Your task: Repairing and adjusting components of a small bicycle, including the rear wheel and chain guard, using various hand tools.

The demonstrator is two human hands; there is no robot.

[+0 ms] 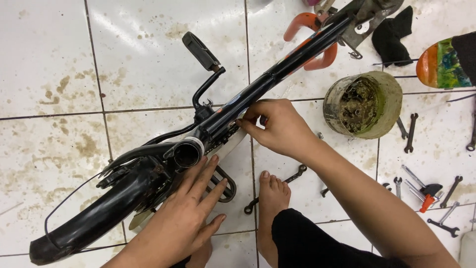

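1. Bicycle frame [258,84] lies on the tiled floor [49,59], running from 7 to 1 o'clock.
2. Left hand [186,218] rests open, fingers spread, near the seat tube [187,153].
3. Right hand [280,126] pinches the frame's middle.
4. Tub of bolts [364,104] sits at 3 o'clock.

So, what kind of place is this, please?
Probably an informal bicycle repair spot on a stained white tiled floor. A black bicycle frame lies under both hands, loose wrenches are scattered about, and a grimy tub of small metal parts stands nearby.
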